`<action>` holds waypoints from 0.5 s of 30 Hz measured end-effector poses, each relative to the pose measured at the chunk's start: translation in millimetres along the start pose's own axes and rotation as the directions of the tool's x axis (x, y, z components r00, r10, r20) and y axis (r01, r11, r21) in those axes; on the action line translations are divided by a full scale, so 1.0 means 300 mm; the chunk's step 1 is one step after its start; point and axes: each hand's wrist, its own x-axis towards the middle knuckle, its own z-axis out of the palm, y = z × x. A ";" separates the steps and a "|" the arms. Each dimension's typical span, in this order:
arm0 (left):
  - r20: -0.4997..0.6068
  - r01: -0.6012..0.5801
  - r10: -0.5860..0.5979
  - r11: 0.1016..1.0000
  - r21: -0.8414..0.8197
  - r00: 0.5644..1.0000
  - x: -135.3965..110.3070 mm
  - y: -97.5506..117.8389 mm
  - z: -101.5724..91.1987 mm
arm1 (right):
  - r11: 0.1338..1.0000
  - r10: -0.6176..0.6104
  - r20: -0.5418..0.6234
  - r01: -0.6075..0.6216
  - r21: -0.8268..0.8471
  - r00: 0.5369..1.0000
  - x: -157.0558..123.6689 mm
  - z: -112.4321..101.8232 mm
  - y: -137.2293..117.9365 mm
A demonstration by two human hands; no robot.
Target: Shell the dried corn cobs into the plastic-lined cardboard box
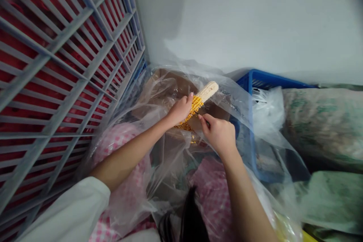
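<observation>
An ear of corn [197, 103] is gripped by my left hand [181, 110], tilted with its far end up to the right. Its upper part is a bare pale cob, while yellow kernels still cover the lower part. My right hand [219, 132] is closed around a small dark-handled tool [208, 124], whose thin dark tip meets the kernels; its exact kind is hidden by my fingers. Below the ear, loose yellow kernels [185, 126] lie in a cardboard box [177, 83] lined with clear plastic sheeting [167, 174].
A tall grey plastic crate [85, 79] with red contents rises at left. On the right stands a blue crate [251, 121] holding a white plastic bag [268, 107], beside stuffed woven sacks [326, 121]. A pale wall [249, 19] closes off the back.
</observation>
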 end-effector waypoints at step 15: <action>0.067 -0.013 -0.008 0.949 0.315 0.998 -0.033 0.030 -0.007 | 0.998 -0.018 0.094 0.023 -0.051 0.995 0.001 -0.005 -0.014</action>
